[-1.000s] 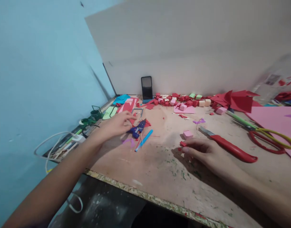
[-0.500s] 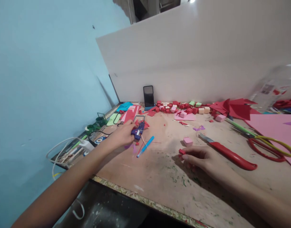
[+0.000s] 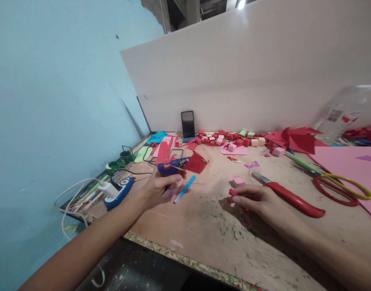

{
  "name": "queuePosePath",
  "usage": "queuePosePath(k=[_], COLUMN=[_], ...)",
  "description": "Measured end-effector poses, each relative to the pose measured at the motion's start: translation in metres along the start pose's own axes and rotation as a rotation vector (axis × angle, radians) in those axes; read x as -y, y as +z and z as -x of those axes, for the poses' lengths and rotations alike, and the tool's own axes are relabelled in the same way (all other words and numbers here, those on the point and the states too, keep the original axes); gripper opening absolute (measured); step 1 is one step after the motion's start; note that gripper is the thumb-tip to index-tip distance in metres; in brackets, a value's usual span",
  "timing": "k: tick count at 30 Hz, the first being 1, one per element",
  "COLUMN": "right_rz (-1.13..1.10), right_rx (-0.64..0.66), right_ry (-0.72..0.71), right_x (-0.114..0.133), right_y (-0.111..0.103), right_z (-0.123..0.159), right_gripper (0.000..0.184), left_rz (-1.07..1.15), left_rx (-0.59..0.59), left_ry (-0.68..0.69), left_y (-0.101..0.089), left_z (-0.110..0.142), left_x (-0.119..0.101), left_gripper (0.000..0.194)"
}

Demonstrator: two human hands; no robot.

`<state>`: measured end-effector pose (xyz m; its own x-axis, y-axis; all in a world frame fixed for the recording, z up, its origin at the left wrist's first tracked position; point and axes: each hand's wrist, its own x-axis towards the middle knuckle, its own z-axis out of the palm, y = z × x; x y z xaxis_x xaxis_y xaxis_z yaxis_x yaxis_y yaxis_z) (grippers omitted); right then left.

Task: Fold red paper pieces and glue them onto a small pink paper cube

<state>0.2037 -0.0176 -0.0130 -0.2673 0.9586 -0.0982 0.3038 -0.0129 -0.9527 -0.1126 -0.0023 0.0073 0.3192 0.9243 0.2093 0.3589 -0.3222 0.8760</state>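
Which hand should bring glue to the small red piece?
Left, probably: the left hand already grips the glue gun, lifted off the table. The right hand pins the red piece.

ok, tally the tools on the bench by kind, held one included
glue gun: 1, in the left hand
scissors: 1
red-handled knife: 1
blue pen: 1
total: 4

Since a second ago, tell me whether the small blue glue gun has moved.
Yes. The small blue glue gun is lifted in the left hand, nearer the person than the standing black phone, above the blue pen.
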Motion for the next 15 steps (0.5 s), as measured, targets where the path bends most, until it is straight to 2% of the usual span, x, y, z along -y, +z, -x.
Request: queuePosePath(k=[3,7,11,15], right_rz=[0.004,-0.013,-0.004,-0.025], right_rx=[0.004,0.014,0.022,0.048], right_ry=[-0.013,-0.067,-0.115,-0.170], right_x=[-0.001,0.000,0.002,0.005], right_y=[0.000,0.001,0.004,0.012], right_z=[0.000,0.000,0.001,0.005], right_gripper=[0.036,0.032,0.024,0.015], left_rz=[0.175,0.322,0.371,0.324], left_rx=[0.053,0.157,0.213,0.288], left_ry=[-0.110,-0.214,-0.251,-0.247], left_y=[0.016,0.018,0.017,0.019], left_z=[0.000,0.000,0.001,0.005], left_x=[0.007,0.011,0.008,0.003], left_gripper=[0.037,0.041,0.041,0.037])
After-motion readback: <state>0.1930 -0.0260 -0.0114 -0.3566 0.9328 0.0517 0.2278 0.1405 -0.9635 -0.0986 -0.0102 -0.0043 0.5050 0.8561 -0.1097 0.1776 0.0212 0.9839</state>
